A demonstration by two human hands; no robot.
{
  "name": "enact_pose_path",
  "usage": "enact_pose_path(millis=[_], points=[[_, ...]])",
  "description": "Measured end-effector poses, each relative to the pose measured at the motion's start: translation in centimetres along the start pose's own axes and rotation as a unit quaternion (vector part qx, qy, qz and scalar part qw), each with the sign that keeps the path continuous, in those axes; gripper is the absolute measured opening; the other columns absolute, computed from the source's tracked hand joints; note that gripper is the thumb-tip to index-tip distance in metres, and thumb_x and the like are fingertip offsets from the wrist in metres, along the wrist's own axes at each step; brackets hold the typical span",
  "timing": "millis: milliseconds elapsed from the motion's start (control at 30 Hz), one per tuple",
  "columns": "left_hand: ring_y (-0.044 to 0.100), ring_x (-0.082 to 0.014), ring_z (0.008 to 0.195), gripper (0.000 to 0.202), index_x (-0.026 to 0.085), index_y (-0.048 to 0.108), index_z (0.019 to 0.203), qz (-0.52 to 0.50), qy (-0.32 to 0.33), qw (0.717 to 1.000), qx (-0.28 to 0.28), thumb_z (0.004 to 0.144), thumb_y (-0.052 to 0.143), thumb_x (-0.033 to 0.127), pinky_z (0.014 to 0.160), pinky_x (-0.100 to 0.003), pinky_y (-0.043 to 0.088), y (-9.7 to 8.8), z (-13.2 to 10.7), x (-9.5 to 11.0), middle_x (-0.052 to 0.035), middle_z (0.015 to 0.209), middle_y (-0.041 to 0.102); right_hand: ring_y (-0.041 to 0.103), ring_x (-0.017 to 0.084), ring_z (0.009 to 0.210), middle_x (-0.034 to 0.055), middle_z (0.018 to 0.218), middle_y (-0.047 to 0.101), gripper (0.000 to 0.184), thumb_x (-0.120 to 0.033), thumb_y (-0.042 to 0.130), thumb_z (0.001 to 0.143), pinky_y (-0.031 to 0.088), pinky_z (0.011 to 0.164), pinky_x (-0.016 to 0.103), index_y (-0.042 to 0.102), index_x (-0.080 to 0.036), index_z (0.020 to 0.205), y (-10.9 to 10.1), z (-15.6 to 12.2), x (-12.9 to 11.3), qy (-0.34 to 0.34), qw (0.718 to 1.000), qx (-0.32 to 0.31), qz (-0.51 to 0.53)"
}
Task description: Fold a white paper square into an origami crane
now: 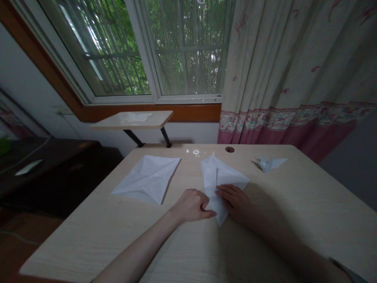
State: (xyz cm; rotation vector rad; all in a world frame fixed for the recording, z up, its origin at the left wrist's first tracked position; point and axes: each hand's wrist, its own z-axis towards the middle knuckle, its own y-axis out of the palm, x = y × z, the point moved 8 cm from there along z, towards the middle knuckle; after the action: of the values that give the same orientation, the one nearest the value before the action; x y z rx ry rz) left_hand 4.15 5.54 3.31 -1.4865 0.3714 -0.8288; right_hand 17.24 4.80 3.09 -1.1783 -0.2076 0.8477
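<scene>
A partly folded white paper (219, 179) lies on the pale wooden table (309, 208), pointed at its far end and near end. My left hand (193, 205) rests at its left edge with fingers curled, thumb touching the paper near the lower point. My right hand (237, 201) lies flat on the paper's right part and presses it to the table. To the left, a creased square sheet (147, 179) lies unfolded and apart from both hands. A small finished folded paper figure (269, 163) sits at the far right of the table.
A cable hole (229, 149) is near the table's back edge. Behind the table stands a small raised shelf (134, 120) under the window. A patterned curtain (294, 70) hangs at the right. A dark cabinet (44, 165) stands at the left.
</scene>
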Motion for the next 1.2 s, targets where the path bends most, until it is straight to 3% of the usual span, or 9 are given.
enact_pose_path(millis=[133,367,600,833,1033,1200], points=[[0.058,-0.0141,0.060,0.044,0.019,0.055,0.055,0.009,0.010,1.000,-0.014,0.078,0.071,0.052,0.061,-0.025,0.036,0.2,-0.1,0.9,0.0023,0.059,0.062,0.062,0.022,0.115,0.0073,0.123,0.068,0.046,-0.004,0.046,0.084,0.051,0.101,0.045,0.066,-0.024,0.121,0.0,0.0,0.0,0.001,1.000,-0.001,0.003],[0.060,-0.0160,0.057,0.045,0.019,0.059,0.053,0.023,0.025,0.999,-0.011,0.071,0.075,0.058,0.057,-0.026,0.036,0.1,-0.2,1.6,0.0005,0.057,0.064,0.062,0.023,0.115,0.0097,0.122,0.068,0.043,-0.004,0.046,0.084,0.051,0.100,0.046,0.066,-0.019,0.119,0.3,-0.1,0.1,0.001,1.000,0.008,-0.003],[0.061,-0.0167,0.058,0.048,0.019,0.059,0.054,0.021,0.038,0.999,-0.010,0.072,0.073,0.062,0.058,-0.027,0.037,0.1,-0.2,1.7,0.0001,0.057,0.063,0.061,0.023,0.115,0.0088,0.123,0.068,0.042,-0.005,0.045,0.085,0.052,0.100,0.044,0.067,-0.021,0.119,0.2,-0.2,0.2,-0.002,1.000,0.015,-0.005],[0.060,-0.0140,0.061,0.049,0.019,0.056,0.059,0.008,0.056,0.998,0.011,0.096,0.051,0.050,0.063,-0.026,0.039,-0.2,-0.3,1.6,0.0003,0.062,0.063,0.063,0.023,0.113,0.0081,0.122,0.069,0.045,-0.005,0.046,0.083,0.053,0.098,0.046,0.067,-0.022,0.119,0.0,0.0,-0.1,-0.007,1.000,0.009,-0.002],[0.062,-0.0175,0.077,0.034,0.020,0.059,0.077,0.029,0.037,0.994,0.101,0.102,0.042,0.035,0.073,-0.029,0.044,-0.9,-0.2,0.6,-0.0033,0.076,0.066,0.063,0.023,0.113,0.0089,0.122,0.069,0.043,-0.005,0.046,0.085,0.052,0.099,0.046,0.067,-0.021,0.120,0.1,0.0,0.0,-0.008,1.000,0.012,0.006],[0.060,-0.0193,0.085,0.020,0.020,0.060,0.093,0.007,0.046,0.992,0.115,0.100,0.042,0.026,0.078,-0.031,0.045,-0.9,-0.3,0.5,-0.0048,0.087,0.066,0.064,0.024,0.111,0.0071,0.120,0.069,0.044,-0.005,0.046,0.085,0.053,0.098,0.043,0.068,-0.024,0.118,-0.1,0.1,0.0,-0.003,1.000,0.022,0.011]])
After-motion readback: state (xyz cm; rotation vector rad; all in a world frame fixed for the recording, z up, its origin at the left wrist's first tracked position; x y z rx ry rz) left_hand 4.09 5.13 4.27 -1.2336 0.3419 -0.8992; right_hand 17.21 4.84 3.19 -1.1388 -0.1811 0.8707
